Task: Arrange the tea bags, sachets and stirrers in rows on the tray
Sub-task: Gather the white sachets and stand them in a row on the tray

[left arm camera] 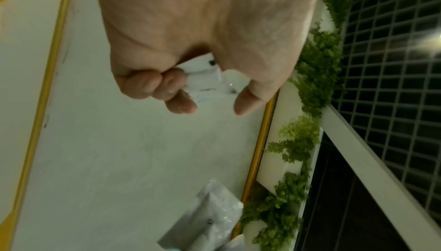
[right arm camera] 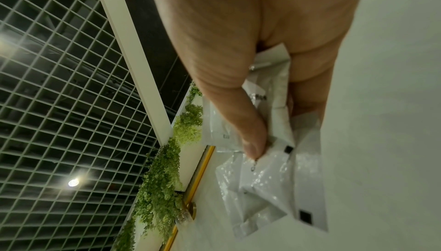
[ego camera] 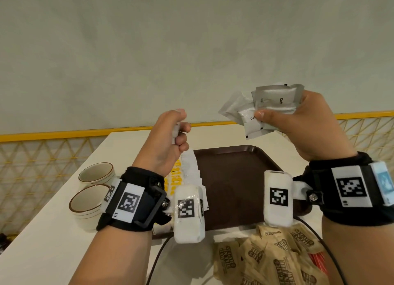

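From the head camera I see both hands raised above the brown tray [ego camera: 234, 178], which sits on the white table [ego camera: 53, 242]. My right hand [ego camera: 307, 124] clutches a loose bunch of silver sachets [ego camera: 262, 109], thumb pressed across their front. My left hand [ego camera: 168, 139] is curled around one white sachet [ego camera: 176, 131], mostly hidden in the fist in this view.

The left wrist camera shows what the head camera hides: the sachet [left arm camera: 205, 77] pokes out between the curled fingers [left arm camera: 152, 85] and the thumb, which stands slightly off it. The right wrist camera shows the thumb [right arm camera: 250, 132] pinning the bunch against the fingers behind, with the packets fanning out below.

Only the head view shows the tray's left edge, where a row of white sachets [ego camera: 191, 169] lies beside a row of yellow tea bags [ego camera: 175, 176]. Brown sugar packets [ego camera: 273, 257] are heaped on the table near me, red stirrers [ego camera: 318, 261] partly under them. Two cups [ego camera: 93, 186] stand left of the tray.
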Available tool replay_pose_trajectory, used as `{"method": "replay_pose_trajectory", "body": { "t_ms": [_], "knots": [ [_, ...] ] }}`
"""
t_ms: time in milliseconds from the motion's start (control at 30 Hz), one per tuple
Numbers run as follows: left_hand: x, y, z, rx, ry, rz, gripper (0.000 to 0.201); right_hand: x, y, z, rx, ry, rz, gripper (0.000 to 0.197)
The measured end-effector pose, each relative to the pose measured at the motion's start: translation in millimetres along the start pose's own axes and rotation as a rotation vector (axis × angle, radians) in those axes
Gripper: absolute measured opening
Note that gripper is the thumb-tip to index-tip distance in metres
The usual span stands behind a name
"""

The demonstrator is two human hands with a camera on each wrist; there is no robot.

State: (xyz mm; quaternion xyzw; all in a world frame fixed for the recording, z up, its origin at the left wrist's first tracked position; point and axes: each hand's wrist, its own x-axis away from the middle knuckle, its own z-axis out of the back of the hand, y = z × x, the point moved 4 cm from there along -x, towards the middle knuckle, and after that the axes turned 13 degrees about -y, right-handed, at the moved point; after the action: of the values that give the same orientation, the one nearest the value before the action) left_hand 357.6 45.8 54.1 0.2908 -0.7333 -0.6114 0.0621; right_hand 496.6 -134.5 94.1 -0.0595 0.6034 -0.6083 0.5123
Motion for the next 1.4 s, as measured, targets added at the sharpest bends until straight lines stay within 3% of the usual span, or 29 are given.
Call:
{"method": "replay_pose_trajectory", "body": {
  "t_ms": [67,167,300,367,467,700,867,933,1067,1300,1400],
  "knots": [
    [-1,-2,0,0.068,-0.032,0.039,0.024,0,0,1,-0.003,0.004,-0.006,0.031],
    [0,-1,-1,-0.022,-0.018,-0.007,0.012,0,0,0,0.002,-0.005,-0.013,0.029],
    [0,-2,-7,-0.153,-0.067,0.054,0.058,1,2,2,0.011,0.014,-0.021,0.029],
    [1,-1,-6,-0.018,-0.061,0.105,0.048,1,2,3,0.016,0.016,-0.016,0.028],
    [-1,1,-2,-0.016,-0.006,0.018,0.012,1,1,4,0.009,0.013,-0.013,0.028],
    [-4,-1,0,0.158,0.005,-0.079,0.014,-1,7,-5,-0.252,-0.119,-0.055,0.038],
    [-3,-2,-16,0.317,-0.089,-0.071,0.009,-2,10,-21,-0.436,-0.206,-0.109,0.038],
    [-2,-4,-18,0.305,-0.086,-0.055,0.019,-2,11,-25,-0.468,-0.213,-0.13,0.038],
    [-5,-9,-23,0.373,-0.174,0.023,0.068,-3,12,-33,-0.506,-0.224,-0.167,0.04],
    [-2,-11,-30,0.334,-0.257,0.031,0.073,-3,18,-61,-0.491,-0.223,-0.207,0.031],
    [-2,-14,-30,0.311,-0.272,0.03,0.061,-3,19,-70,-0.457,-0.217,-0.195,0.03]
  ]
}}
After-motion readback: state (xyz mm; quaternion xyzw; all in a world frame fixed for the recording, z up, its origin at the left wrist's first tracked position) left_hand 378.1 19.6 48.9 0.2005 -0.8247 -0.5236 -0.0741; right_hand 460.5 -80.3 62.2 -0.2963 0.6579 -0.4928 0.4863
